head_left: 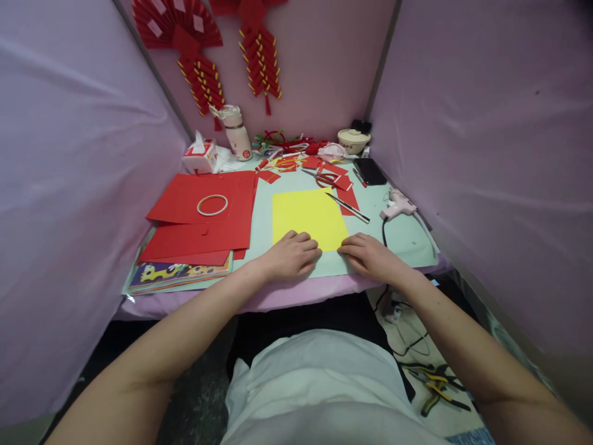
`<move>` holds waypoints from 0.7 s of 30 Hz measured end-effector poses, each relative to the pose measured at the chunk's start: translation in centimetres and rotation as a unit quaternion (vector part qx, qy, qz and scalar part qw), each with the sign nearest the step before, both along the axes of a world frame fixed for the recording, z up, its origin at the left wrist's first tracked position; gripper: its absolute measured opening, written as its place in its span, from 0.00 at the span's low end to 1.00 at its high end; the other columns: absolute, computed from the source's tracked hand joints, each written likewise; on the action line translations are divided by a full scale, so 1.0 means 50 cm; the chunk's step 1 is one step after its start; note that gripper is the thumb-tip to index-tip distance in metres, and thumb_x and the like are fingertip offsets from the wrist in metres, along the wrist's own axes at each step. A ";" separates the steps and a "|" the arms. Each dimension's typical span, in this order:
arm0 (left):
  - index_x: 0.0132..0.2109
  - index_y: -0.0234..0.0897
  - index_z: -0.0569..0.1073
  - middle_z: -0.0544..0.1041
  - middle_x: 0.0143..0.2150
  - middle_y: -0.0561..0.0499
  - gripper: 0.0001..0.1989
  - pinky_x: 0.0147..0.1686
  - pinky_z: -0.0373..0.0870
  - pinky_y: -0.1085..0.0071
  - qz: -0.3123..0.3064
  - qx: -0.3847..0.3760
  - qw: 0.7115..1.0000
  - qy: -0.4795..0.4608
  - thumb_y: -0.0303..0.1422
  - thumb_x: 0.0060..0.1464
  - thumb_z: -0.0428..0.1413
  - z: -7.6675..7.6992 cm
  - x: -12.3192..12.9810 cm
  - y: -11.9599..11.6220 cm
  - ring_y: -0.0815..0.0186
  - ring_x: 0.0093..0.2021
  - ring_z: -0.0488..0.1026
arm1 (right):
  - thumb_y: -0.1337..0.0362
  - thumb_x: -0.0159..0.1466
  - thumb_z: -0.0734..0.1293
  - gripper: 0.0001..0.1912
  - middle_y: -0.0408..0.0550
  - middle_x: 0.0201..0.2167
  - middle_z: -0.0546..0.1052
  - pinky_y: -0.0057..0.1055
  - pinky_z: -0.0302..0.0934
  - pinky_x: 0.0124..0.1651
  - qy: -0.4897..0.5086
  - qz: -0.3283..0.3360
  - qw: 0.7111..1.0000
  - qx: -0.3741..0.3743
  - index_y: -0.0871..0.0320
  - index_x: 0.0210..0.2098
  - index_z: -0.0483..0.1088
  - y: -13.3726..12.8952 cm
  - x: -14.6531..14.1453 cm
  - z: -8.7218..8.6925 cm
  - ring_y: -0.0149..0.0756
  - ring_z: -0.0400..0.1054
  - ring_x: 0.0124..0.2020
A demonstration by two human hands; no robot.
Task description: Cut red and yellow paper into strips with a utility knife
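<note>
A yellow sheet of paper [306,216] lies flat at the middle of the pale green table mat. My left hand [294,254] rests on its lower left part, fingers curled and pressed together; anything beneath them is hidden. At the sheet's lower right corner is my right hand [367,254], its fingers together and their tips touching the paper edge. A thin dark and silver pen-like tool [347,207] lies slantwise over the sheet's upper right edge, partly on a red paper piece [349,198].
Red sheets [199,238] with a ring of tape [212,205] lie left. Behind are scissors [324,178], paper scraps, a tissue box [200,157], a bottle [238,136] and a lidded bowl [353,141]. A phone [369,172] and glue gun [397,204] lie right.
</note>
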State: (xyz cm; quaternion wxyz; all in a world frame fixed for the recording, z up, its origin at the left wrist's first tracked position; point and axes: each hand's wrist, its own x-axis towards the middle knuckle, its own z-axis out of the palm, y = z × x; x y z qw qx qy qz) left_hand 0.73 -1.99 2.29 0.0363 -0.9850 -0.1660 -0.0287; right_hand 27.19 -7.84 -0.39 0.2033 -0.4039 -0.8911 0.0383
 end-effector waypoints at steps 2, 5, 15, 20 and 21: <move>0.52 0.40 0.72 0.76 0.45 0.47 0.13 0.42 0.55 0.60 -0.010 0.008 1.000 0.004 0.36 0.65 0.48 0.002 -0.011 0.000 0.56 0.48 0.66 | 0.70 0.67 0.60 0.15 0.55 0.45 0.77 0.44 0.65 0.49 0.000 -0.001 1.000 0.000 0.58 0.48 0.75 -0.001 -0.001 0.000 0.45 0.68 0.46; 0.52 0.41 0.72 0.76 0.45 0.47 0.12 0.42 0.55 0.60 -0.016 0.010 1.000 0.006 0.36 0.65 0.49 0.003 -0.028 -0.001 0.56 0.47 0.67 | 0.69 0.67 0.60 0.15 0.56 0.45 0.77 0.44 0.64 0.49 -0.001 -0.003 1.000 -0.006 0.58 0.49 0.75 -0.001 -0.002 0.001 0.45 0.68 0.47; 0.55 0.42 0.71 0.76 0.48 0.46 0.15 0.46 0.56 0.60 0.010 -0.003 1.000 -0.014 0.37 0.63 0.50 -0.010 -0.069 -0.005 0.55 0.51 0.66 | 0.67 0.67 0.61 0.15 0.55 0.46 0.77 0.43 0.61 0.49 -0.036 -0.017 0.999 0.008 0.57 0.50 0.74 -0.005 -0.024 0.012 0.46 0.68 0.48; 0.57 0.41 0.70 0.76 0.50 0.46 0.17 0.46 0.56 0.60 0.018 -0.001 1.000 -0.007 0.38 0.64 0.50 -0.014 -0.071 -0.009 0.55 0.51 0.66 | 0.68 0.69 0.60 0.15 0.56 0.46 0.76 0.42 0.61 0.49 -0.042 -0.008 0.999 0.012 0.59 0.51 0.73 -0.001 -0.052 -0.002 0.45 0.67 0.47; 0.58 0.41 0.70 0.76 0.51 0.46 0.18 0.47 0.56 0.60 0.020 -0.002 1.000 -0.007 0.38 0.64 0.50 -0.016 -0.073 -0.010 0.55 0.51 0.66 | 0.68 0.69 0.60 0.15 0.56 0.45 0.76 0.42 0.61 0.48 -0.042 -0.010 0.999 0.012 0.59 0.51 0.73 -0.002 -0.055 -0.005 0.45 0.67 0.47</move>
